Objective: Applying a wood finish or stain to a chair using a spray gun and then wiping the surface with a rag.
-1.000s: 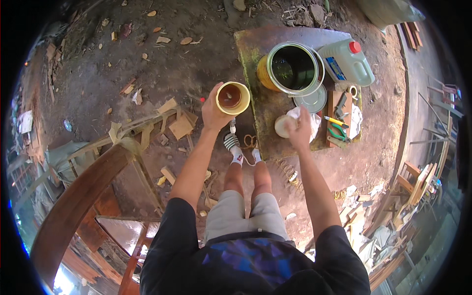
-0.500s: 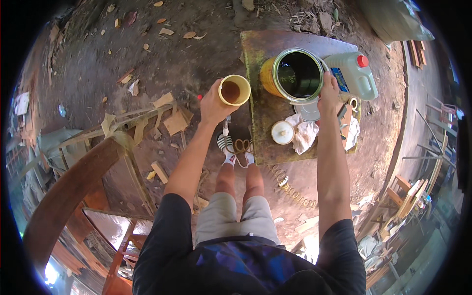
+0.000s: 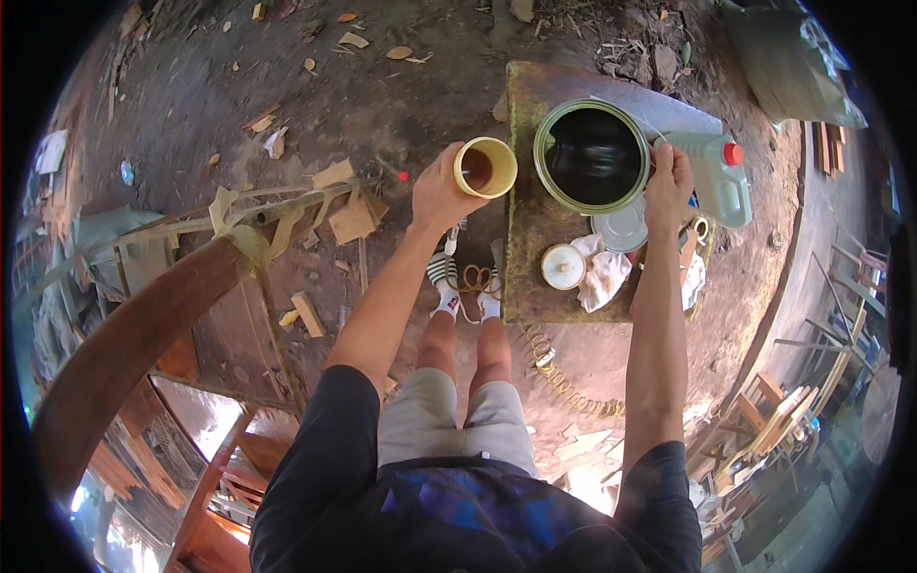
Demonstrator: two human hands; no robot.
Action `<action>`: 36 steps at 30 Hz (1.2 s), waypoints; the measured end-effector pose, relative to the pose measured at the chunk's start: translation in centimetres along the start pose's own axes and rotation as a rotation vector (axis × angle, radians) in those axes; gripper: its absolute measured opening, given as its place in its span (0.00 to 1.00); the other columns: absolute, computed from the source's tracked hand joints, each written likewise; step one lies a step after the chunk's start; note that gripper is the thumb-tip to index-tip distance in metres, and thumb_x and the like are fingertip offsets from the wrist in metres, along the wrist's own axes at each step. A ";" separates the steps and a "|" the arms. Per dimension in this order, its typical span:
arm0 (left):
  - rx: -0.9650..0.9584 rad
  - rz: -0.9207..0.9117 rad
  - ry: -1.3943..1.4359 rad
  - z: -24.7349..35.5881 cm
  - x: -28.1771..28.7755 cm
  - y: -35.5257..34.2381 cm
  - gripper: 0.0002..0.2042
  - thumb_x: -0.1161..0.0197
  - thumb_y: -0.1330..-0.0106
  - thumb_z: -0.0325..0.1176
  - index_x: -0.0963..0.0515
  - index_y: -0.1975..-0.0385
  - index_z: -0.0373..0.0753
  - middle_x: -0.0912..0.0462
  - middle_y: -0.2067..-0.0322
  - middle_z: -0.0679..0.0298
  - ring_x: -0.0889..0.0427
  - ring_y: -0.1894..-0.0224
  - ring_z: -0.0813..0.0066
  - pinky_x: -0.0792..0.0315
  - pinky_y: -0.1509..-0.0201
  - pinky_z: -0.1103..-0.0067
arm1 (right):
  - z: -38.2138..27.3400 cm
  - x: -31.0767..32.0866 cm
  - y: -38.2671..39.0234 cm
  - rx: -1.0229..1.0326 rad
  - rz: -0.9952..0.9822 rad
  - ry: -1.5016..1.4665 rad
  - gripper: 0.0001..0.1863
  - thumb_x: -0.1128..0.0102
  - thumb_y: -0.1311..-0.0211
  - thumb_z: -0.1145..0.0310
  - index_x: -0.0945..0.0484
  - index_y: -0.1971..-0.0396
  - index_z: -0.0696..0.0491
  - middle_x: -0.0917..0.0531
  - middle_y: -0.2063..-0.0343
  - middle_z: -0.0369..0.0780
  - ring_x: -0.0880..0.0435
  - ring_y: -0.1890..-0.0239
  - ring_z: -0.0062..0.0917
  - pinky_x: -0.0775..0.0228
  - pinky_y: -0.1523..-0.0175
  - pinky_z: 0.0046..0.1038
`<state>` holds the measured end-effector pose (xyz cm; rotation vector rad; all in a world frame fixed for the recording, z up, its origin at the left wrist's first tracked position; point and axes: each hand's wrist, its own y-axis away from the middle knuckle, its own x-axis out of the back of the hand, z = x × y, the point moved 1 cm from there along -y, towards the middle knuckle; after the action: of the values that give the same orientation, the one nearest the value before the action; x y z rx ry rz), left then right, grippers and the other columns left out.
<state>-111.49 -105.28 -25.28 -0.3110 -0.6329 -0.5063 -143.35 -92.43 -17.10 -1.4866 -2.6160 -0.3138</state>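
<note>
Dirt floor [image 3: 382, 105]; arms [image 3: 375, 301] extended; left hand [image 3: 441, 196] curled round cup [image 3: 503, 164], right hand [image 3: 671, 181] closed on bucket [image 3: 540, 160] at rim.

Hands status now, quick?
Left hand: closed around the pale-yellow round cup of brown liquid.
Right hand: closed on the thin wire handle of the large round metal can.

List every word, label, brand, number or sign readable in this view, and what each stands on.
None can be read.
Jug: only a bit of blue label shows by the right hand; too little to read.
Socks: red marks, too small to read.
Shirt: blue and purple print, no readable words.
Can and cup: no lettering visible.
</note>
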 end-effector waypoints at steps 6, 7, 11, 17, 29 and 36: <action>-0.004 -0.017 -0.055 -0.4 0.1 0.1 0.40 0.17 0.59 0.44 0.29 0.42 0.44 0.17 0.51 0.61 0.17 0.50 0.57 0.24 0.46 0.64 | -2.6 -1.0 0.7 0.106 -0.002 0.227 0.16 0.44 0.25 0.62 0.22 0.57 0.63 0.12 0.64 0.41 0.16 0.62 0.19 0.25 0.55 0.23; -0.044 0.012 -0.067 -0.3 -0.1 0.0 0.40 0.17 0.60 0.43 0.28 0.43 0.44 0.17 0.51 0.62 0.17 0.50 0.58 0.25 0.45 0.64 | -2.8 -1.3 0.9 0.108 -0.006 0.229 0.16 0.44 0.25 0.62 0.22 0.57 0.63 0.12 0.64 0.41 0.16 0.62 0.19 0.25 0.55 0.23; -0.046 0.015 -0.110 -0.3 -0.5 0.1 0.41 0.17 0.62 0.43 0.29 0.44 0.46 0.17 0.50 0.63 0.18 0.48 0.63 0.29 0.43 0.64 | -3.6 -2.6 2.9 0.233 0.076 0.370 0.16 0.42 0.27 0.62 0.20 0.58 0.62 0.12 0.65 0.41 0.16 0.62 0.19 0.25 0.54 0.24; -0.047 0.039 -0.120 -0.8 -0.7 0.6 0.41 0.17 0.63 0.43 0.29 0.44 0.47 0.17 0.50 0.64 0.18 0.47 0.66 0.32 0.41 0.64 | -4.7 -4.1 4.9 0.298 0.142 0.515 0.14 0.40 0.28 0.61 0.18 0.59 0.59 0.12 0.68 0.43 0.15 0.65 0.23 0.25 0.56 0.28; -0.039 0.059 -0.148 -0.9 -0.3 0.8 0.41 0.17 0.63 0.42 0.28 0.44 0.45 0.17 0.49 0.65 0.18 0.48 0.67 0.36 0.41 0.67 | -6.0 -6.9 8.3 0.340 0.140 0.698 0.19 0.41 0.29 0.54 0.21 0.57 0.57 0.18 0.81 0.47 0.16 0.77 0.38 0.27 0.68 0.36; -0.001 0.038 -0.195 -1.5 -0.2 1.4 0.41 0.17 0.62 0.43 0.29 0.43 0.46 0.17 0.48 0.66 0.19 0.47 0.69 0.38 0.40 0.65 | -6.6 -8.2 10.2 0.332 0.109 0.748 0.17 0.42 0.28 0.55 0.22 0.58 0.56 0.18 0.82 0.45 0.16 0.78 0.40 0.28 0.70 0.38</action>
<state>-110.17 -104.70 -26.75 -0.3761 -0.8147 -0.4427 -130.40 -95.70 -11.10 -1.1070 -1.8789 -0.3231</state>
